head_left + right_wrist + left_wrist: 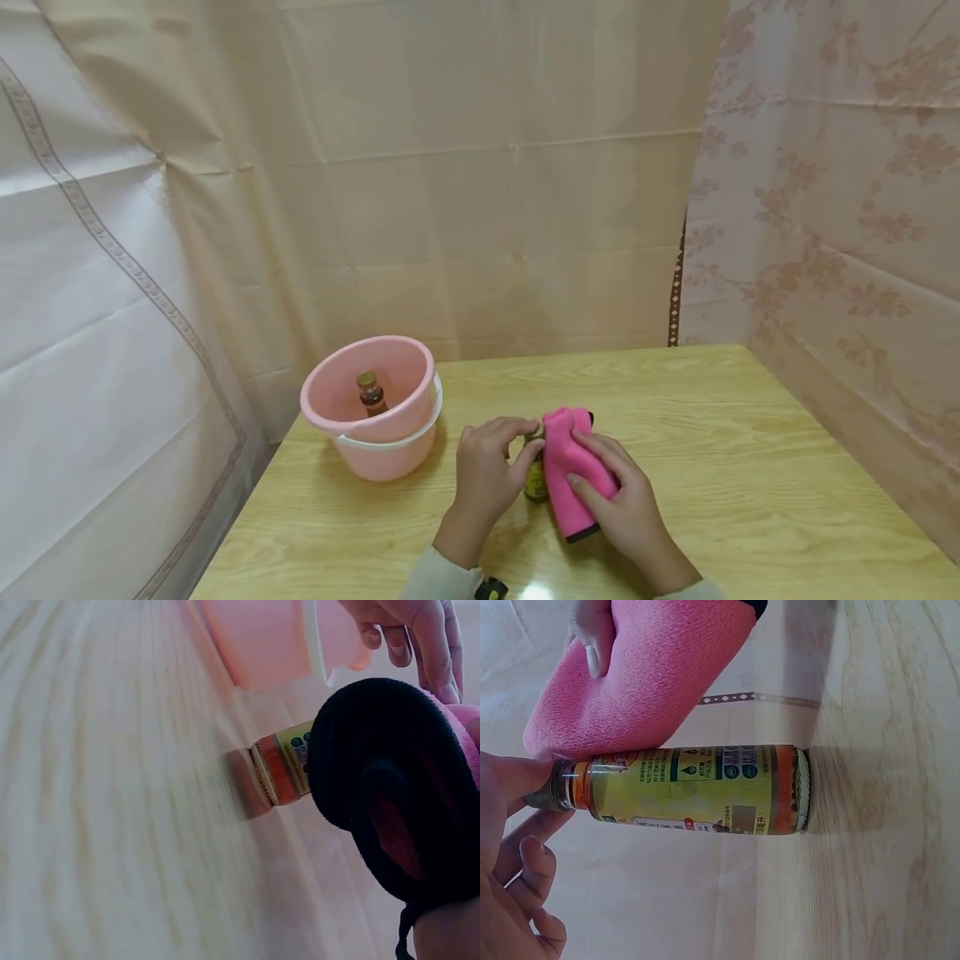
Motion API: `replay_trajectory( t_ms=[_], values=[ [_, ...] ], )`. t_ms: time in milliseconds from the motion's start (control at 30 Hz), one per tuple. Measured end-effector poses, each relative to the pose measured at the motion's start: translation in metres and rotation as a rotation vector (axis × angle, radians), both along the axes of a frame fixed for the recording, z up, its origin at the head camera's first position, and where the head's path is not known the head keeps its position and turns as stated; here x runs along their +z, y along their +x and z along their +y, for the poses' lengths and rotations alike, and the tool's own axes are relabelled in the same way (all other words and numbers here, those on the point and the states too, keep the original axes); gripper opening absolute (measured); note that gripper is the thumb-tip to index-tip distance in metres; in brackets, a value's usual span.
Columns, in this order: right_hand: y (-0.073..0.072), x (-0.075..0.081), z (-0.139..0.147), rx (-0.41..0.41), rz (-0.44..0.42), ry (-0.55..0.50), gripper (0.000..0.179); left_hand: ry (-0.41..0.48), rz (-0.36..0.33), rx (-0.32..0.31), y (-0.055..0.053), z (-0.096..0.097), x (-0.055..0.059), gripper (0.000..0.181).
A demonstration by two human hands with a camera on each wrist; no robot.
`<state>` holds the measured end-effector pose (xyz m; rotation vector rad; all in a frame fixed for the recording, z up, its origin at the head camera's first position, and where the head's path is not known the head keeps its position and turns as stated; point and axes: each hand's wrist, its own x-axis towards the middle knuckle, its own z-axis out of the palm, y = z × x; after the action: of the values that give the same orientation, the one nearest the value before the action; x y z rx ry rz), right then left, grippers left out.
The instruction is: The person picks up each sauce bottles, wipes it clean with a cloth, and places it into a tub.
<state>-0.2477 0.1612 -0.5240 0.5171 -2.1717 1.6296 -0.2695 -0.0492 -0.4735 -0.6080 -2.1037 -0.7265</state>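
Note:
A small glass bottle (pixel 690 791) with a yellow-green label is upright, its base right at the wooden tabletop. My left hand (pixel 487 462) pinches its cap between thumb and fingers. In my right hand (pixel 626 504) is a folded pink cloth (pixel 566 479) with black edging, gripped between thumb and fingers. The cloth lies against the bottle's side near the neck and partly covers the bottle in the head view. From the right wrist, the black edging (pixel 337 750) shows as rolled folds, and only the lower part of the bottle (pixel 285 765) is visible.
A pink bucket (pixel 386 462) with a white handle (pixel 390 444) stands to the left on the wooden table (pixel 712 467). Inside it is another bottle (pixel 371 393) with a gold-brown cap. Beige and patterned curtains (pixel 480 208) hang behind and beside the table.

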Motion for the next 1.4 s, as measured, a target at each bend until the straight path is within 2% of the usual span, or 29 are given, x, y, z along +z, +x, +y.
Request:
replay_trajectory(
  t_ms=[333, 567, 833, 1167, 1200, 1400],
  values=[
    [-0.0019, -0.0043, 0.0002, 0.034, -0.112, 0.009, 0.056, 0.011, 0.014, -0.013, -0.0009, 0.0017, -0.0024, 0.02],
    [-0.0011, -0.0003, 0.0009, 0.033, -0.116, 0.033, 0.055, 0.018, 0.063, -0.035, -0.0027, 0.0026, -0.0005, 0.019],
    [-0.0015, 0.0009, -0.0004, 0.046, -0.124, 0.04, 0.052, 0.022, 0.072, -0.038, -0.0016, 0.0023, 0.0002, 0.019],
    [-0.0012, -0.0055, -0.0045, 0.041, -0.116, 0.053, 0.052, 0.038, 0.066, -0.031, 0.0025, -0.0007, -0.0062, 0.02],
    [-0.0009, -0.0053, -0.0046, 0.036, -0.113, 0.059, 0.052, 0.041, 0.051, -0.029, 0.0024, -0.0003, -0.0068, 0.02],
    [0.0029, 0.0034, -0.0025, -0.005, -0.157, 0.096, 0.05, 0.04, 0.061, -0.015, 0.0019, 0.0055, -0.0081, 0.022]
  ],
)
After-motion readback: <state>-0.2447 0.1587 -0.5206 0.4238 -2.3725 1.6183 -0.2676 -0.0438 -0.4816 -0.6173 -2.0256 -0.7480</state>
